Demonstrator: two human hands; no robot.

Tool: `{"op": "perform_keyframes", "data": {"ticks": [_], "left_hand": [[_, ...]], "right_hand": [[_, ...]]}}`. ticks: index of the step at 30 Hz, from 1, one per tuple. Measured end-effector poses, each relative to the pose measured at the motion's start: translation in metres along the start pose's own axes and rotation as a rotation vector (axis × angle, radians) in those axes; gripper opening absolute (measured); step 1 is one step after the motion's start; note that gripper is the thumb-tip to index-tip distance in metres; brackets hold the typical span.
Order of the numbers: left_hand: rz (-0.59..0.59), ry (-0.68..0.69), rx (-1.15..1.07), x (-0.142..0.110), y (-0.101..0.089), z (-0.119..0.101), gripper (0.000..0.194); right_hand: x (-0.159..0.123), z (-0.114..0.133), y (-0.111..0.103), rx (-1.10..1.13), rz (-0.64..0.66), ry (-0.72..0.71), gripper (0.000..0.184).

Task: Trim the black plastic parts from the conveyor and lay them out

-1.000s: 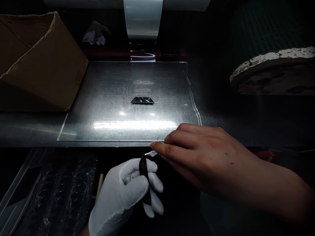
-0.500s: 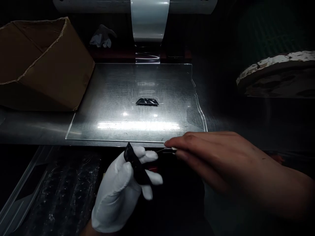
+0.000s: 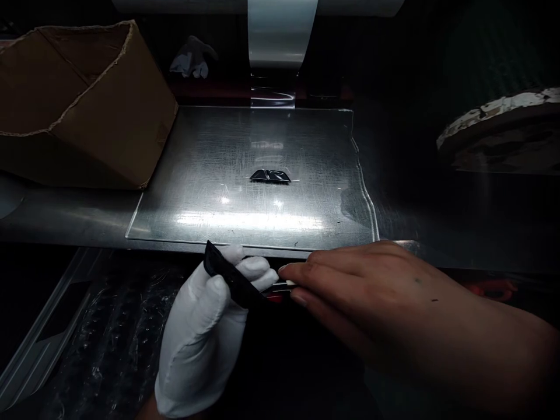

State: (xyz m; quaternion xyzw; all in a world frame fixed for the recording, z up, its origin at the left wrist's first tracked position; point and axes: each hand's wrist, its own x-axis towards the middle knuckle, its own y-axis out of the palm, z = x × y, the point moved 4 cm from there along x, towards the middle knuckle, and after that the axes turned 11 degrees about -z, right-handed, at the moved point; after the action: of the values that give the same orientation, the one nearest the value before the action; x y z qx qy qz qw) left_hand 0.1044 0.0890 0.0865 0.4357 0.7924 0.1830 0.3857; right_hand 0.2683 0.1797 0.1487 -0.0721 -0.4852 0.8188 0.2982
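Note:
My left hand [image 3: 199, 332], in a white glove, is closed on a narrow black plastic piece [image 3: 231, 279], which slants down to the right between thumb and fingers. Beside it, my bare right hand [image 3: 371, 291] pinches a thin, slim tool with a pale part [image 3: 289, 283] showing at the fingertips. The tool's metal end points left toward the gloved fingers; its exact kind is hard to make out. Both hands are just in front of the table edge. Beyond them a small black piece with a glossy surface [image 3: 270, 176] lies on a clear glass sheet [image 3: 210, 151].
An open cardboard box [image 3: 109, 128] stands at the left on the metal table. A wide strip of film [image 3: 282, 35] hangs from a roller at the back, near a crumpled white glove [image 3: 192, 58]. Front left are plastic-wrapped trays [image 3: 118, 344]; a large round object [image 3: 503, 134] is at the right.
The view has shifted slightly. My left hand has tilted the black piece flatter and moved a little left. My right hand has come left with the tool, closer to the gloved fingers.

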Motion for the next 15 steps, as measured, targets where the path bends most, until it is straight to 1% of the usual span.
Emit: {"op": "perform_keyframes", "data": {"ticks": [6,10,15], "left_hand": [[-0.043,0.041,0.057,-0.0006,0.0025,-0.0037,0.017],[-0.103,0.043,0.101,-0.0023,0.0030,-0.0027,0.017],[-0.114,0.070,0.121,-0.0023,0.0029,-0.0057,0.018]], "right_hand": [[0.0007,0.0015,0.0024,-0.055,0.007,-0.041,0.026],[0.0011,0.0017,0.0011,-0.110,0.022,-0.072,0.021],[-0.0003,-0.0013,0.0053,-0.157,0.127,-0.100,0.017]]}}
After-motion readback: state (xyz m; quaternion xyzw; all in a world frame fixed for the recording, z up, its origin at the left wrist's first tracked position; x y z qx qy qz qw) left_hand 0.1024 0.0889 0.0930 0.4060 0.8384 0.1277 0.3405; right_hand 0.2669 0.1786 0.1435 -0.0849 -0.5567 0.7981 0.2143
